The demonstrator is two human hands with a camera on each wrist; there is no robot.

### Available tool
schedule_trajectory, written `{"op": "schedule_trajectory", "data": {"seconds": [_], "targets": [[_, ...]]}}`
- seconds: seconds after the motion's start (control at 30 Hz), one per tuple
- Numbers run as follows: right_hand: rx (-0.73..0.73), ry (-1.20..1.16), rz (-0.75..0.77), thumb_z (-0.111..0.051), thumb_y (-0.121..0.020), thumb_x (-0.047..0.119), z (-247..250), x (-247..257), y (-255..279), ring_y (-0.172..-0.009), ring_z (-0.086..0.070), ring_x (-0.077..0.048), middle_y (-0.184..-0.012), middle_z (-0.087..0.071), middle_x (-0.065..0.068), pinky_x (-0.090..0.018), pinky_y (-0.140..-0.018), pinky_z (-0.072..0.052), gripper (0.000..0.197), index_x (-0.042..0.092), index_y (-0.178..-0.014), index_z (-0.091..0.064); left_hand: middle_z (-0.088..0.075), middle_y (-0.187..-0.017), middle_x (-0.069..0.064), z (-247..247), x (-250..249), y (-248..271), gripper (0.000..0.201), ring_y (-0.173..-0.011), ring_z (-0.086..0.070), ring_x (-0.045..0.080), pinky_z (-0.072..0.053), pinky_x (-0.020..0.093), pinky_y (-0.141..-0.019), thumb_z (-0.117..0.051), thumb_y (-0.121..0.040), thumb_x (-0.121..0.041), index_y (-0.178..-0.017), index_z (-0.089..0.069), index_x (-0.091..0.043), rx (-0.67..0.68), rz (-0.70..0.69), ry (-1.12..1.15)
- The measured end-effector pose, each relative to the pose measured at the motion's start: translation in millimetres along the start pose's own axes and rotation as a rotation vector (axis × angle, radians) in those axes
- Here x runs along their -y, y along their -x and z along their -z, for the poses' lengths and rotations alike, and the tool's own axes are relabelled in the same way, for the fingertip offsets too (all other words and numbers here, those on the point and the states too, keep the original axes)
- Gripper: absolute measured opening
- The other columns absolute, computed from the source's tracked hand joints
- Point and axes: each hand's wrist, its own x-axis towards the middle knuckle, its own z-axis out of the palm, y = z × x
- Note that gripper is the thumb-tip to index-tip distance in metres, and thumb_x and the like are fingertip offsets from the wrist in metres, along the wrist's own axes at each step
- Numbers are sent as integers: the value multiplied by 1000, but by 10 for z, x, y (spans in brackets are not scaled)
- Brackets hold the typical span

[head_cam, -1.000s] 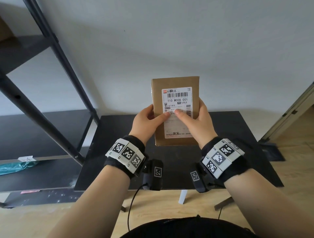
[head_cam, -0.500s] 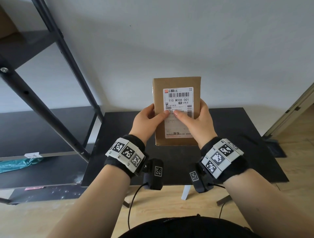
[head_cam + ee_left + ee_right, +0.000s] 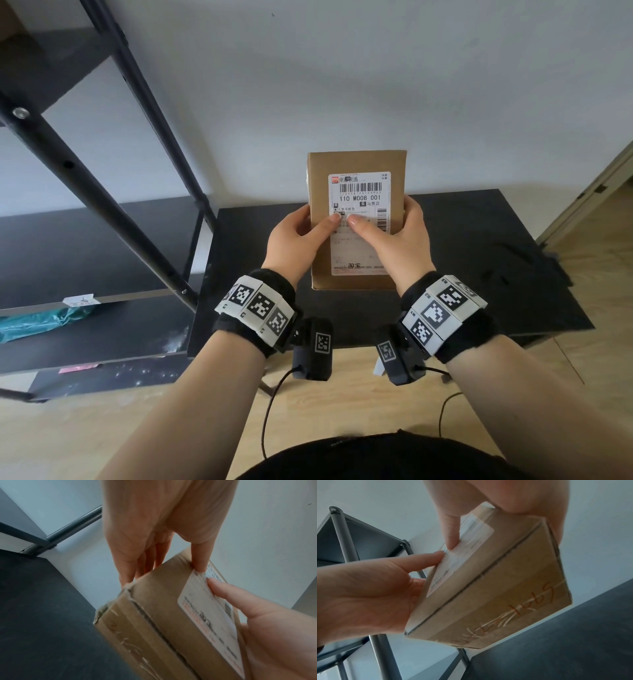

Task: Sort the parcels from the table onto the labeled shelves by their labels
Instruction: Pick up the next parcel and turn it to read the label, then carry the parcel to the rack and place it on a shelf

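A brown cardboard parcel [image 3: 356,161] with a white shipping label [image 3: 359,192] is held upright above the black table [image 3: 479,260], label facing me. My left hand [image 3: 301,236] grips its left edge, thumb on the label, fingers behind. My right hand [image 3: 397,240] grips its right edge the same way. In the left wrist view the parcel [image 3: 159,615] fills the lower middle with the left hand [image 3: 154,534] above and the right hand [image 3: 267,622] at the right. In the right wrist view the parcel [image 3: 505,588] shows red handwriting on its side.
A black metal shelf rack [image 3: 102,212] stands to the left of the table, a white tag [image 3: 80,301] on one shelf edge. A teal plastic bag [image 3: 41,322] lies on the shelf below. A door frame [image 3: 596,195] is at the right.
The parcel stays in both hands at nearly the same place. My view has shifted slightly, so the shelf rack appears further right.
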Motion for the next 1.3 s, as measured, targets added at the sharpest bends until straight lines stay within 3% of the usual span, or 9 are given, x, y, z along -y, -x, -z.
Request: {"op": "schedule_trajectory", "data": {"seconds": [0.37,0.53,0.7,0.87,0.93,1.03,1.1,1.2,1.3], "targets": [[169,-4,-5,-63,-88,32,-4,3,237,-86,-53,6,-107,-52,22,-10,-67,-41,56,26,-138,-39,-69,-119,3,66,92,345,50,-104,-68,18,-56,44,-92,-68,-84,-26,-131,-54,-16,-99,47,16],[239,-74,-52,-64,-88,29,77,11,383,-109,-56,-8,-124,-53,5,-33,-94,-51,73,17,-148,-24,-67,-121,3,60,116,616,57,-105,-67,18,-56,42,-91,-68,-83,-34,-133,-50,-15,-260,109,38],[380,-76,-43,-62,-90,24,-98,-25,617,-112,-58,-12,-126,-57,0,-37,-96,-53,58,13,-140,-34,-64,-121,0,218,240,977,50,-104,-65,16,-57,30,-84,-65,-85,-36,-128,-50,-17,-482,184,65],[566,-28,-25,-59,-91,27,-523,22,935,-112,-57,-10,-126,-57,5,-36,-96,-53,49,20,-137,-42,-63,-122,-1,652,400,1309,47,-102,-64,14,-55,21,-77,-63,-88,-30,-132,-51,-19,-605,196,88],[639,0,-1,-59,-92,27,-766,67,1069,-111,-56,-8,-126,-57,7,-30,-92,-53,51,21,-139,-42,-63,-123,-1,895,478,1434,47,-103,-63,14,-55,19,-75,-61,-89,-27,-135,-49,-20,-645,209,114],[749,48,21,-58,-92,27,-1103,138,1228,-106,-51,-5,-120,-52,13,-13,-76,-46,52,23,-140,-40,-64,-123,0,1236,599,1576,46,-103,-65,18,-58,28,-83,-61,-90,-25,-135,-50,-20,-701,237,167],[804,76,29,-58,-93,26,-1419,198,1370,-108,-48,-4,-123,-52,13,-9,-73,-42,52,24,-141,-39,-65,-119,-1,1549,694,1659,46,-98,-67,16,-58,32,-86,-60,-90,-25,-135,-50,-20,-720,248,189],[820,83,27,-57,-93,27,-1946,284,1597,-110,-49,-5,-135,-54,7,-14,-79,-46,53,25,-142,-38,-64,-114,-4,2073,837,1742,45,-88,-65,9,-57,30,-85,-58,-92,-25,-136,-49,-21,-719,248,198],[780,66,16,-58,-93,26,-2485,384,1848,-121,-51,-11,-138,-53,3,-28,-95,-47,53,24,-142,-38,-62,-124,-2,2660,934,1790,48,-95,-64,12,-55,35,-92,-56,-93,-23,-140,-44,-22,-635,269,182]]}}
